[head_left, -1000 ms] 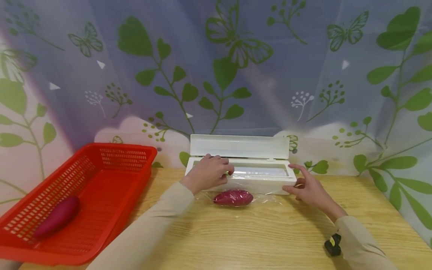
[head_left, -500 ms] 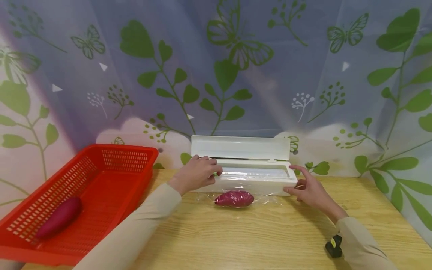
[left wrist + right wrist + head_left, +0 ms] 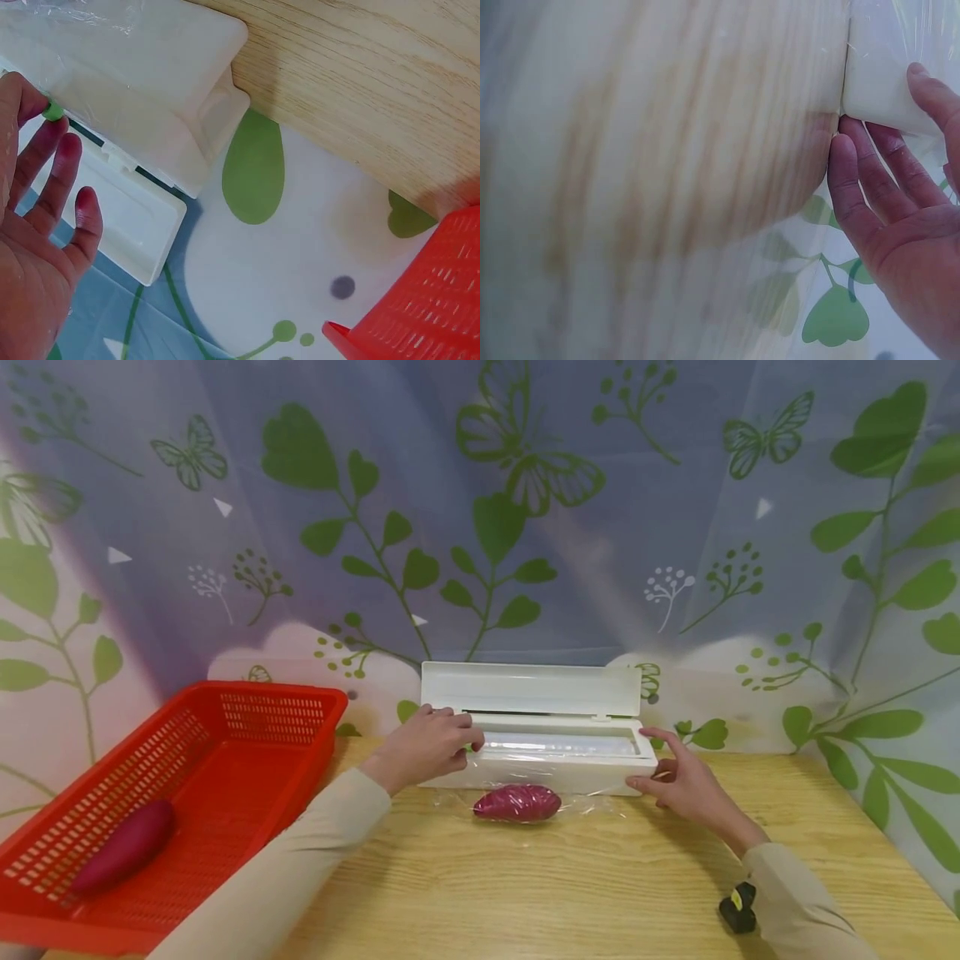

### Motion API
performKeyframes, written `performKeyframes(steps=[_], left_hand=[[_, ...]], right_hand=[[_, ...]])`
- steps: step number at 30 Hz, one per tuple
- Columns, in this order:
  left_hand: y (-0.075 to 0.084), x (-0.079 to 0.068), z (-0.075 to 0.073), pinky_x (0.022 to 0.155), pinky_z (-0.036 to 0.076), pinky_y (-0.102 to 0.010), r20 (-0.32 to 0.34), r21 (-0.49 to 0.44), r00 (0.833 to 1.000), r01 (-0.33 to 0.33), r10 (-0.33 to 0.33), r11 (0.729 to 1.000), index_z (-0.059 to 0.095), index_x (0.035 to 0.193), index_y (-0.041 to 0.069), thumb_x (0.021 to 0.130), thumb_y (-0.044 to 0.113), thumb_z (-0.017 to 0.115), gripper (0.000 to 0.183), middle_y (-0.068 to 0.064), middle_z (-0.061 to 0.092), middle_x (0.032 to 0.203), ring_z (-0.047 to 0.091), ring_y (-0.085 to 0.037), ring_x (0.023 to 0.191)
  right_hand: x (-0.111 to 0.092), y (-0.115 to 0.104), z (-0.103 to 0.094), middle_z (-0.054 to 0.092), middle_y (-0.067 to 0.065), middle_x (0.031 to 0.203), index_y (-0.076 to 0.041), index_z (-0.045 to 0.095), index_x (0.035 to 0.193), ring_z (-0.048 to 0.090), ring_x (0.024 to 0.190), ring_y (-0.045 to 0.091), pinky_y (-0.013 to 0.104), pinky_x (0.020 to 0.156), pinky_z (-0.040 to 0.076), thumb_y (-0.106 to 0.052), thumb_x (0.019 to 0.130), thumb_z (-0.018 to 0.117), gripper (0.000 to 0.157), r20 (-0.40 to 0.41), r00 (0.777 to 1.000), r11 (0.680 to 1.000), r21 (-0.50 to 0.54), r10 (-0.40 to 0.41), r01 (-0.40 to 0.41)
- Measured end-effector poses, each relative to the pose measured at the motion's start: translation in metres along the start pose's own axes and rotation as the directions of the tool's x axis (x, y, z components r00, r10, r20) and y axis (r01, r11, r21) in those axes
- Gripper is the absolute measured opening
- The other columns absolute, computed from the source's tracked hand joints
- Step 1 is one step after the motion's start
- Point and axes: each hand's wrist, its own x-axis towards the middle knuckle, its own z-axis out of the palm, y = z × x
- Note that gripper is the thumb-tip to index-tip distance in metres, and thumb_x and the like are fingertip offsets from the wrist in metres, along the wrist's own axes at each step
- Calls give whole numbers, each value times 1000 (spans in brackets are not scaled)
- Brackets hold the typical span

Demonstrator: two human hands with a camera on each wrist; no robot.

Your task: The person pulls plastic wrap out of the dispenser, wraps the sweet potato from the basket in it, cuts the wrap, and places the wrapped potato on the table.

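Note:
A white cling film dispenser stands at the back of the table, its lid tipped up and a film roll inside. Film runs over its front edge onto a purple sweet potato, which lies under clear wrap. My left hand is at the dispenser's left part, thumb and index finger pinching a small green slider on its edge; the other fingers spread loosely. The right end is gripped by my right hand, thumb on the front, fingers at the end wall.
To the left stands a red plastic basket with another purple sweet potato inside. A patterned curtain hangs right behind the dispenser. A small black device is at the right sleeve.
My left hand has slid left along the dispenser's edge with the green slider. My right hand keeps its grip on the right end, and the sweet potato stays put.

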Motion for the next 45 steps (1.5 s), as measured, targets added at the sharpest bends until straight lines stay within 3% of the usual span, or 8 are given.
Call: performKeyframes(steps=[13, 20, 25, 31, 38, 45], left_hand=[[-4, -4, -4, 81, 55, -42, 42, -50, 999, 26, -24, 998, 72, 104, 23, 91, 11, 67, 19, 4, 70, 96, 67, -20, 89], [-10, -11, -3, 80, 55, -43, 28, -44, 999, 35, -34, 998, 71, 101, 22, 90, 9, 67, 18, 3, 67, 94, 67, -21, 89], [-16, -20, -6, 86, 56, -45, 21, -17, 999, 34, -33, 999, 71, 101, 22, 90, 10, 67, 16, 3, 69, 95, 68, -20, 89], [-20, -29, -12, 94, 55, -48, 60, -36, 997, 58, -56, 998, 72, 104, 22, 92, 11, 69, 16, 2, 70, 97, 66, -20, 91], [-21, -30, -14, 94, 53, -49, 93, -51, 993, 74, -69, 996, 72, 107, 22, 94, 12, 67, 18, 2, 70, 101, 65, -21, 95], [-24, -33, -14, 86, 53, -43, 68, -36, 996, 65, -62, 997, 72, 105, 23, 93, 11, 68, 17, 3, 69, 97, 64, -20, 92]], right_hand=[[-2, -1, -1, 72, 18, 87, -16, 26, 159, 68, 67, 22, 33, 58, 56, -21, 93, 76, 83, 6, 1000, 1000, -10, -1, 1], [-2, -3, 0, 71, 18, 87, -17, 26, 159, 67, 68, 22, 33, 59, 55, -22, 93, 77, 84, 0, 1000, 1000, -9, 15, -15], [-1, -3, 0, 72, 18, 87, -16, 26, 158, 68, 70, 21, 33, 59, 56, -22, 92, 77, 84, -6, 1000, 1000, -16, 10, -10], [-2, -2, 0, 71, 16, 88, -16, 26, 159, 68, 72, 21, 32, 61, 57, -23, 92, 77, 85, -9, 1000, 999, -29, 12, -12], [-2, -3, 1, 71, 17, 86, -16, 26, 159, 68, 71, 21, 33, 60, 56, -22, 92, 78, 84, -10, 1000, 1000, -19, 22, -22], [-1, -3, 0, 71, 16, 86, -16, 26, 159, 69, 72, 21, 32, 60, 56, -23, 92, 77, 84, -12, 1000, 999, -35, 29, -29]])
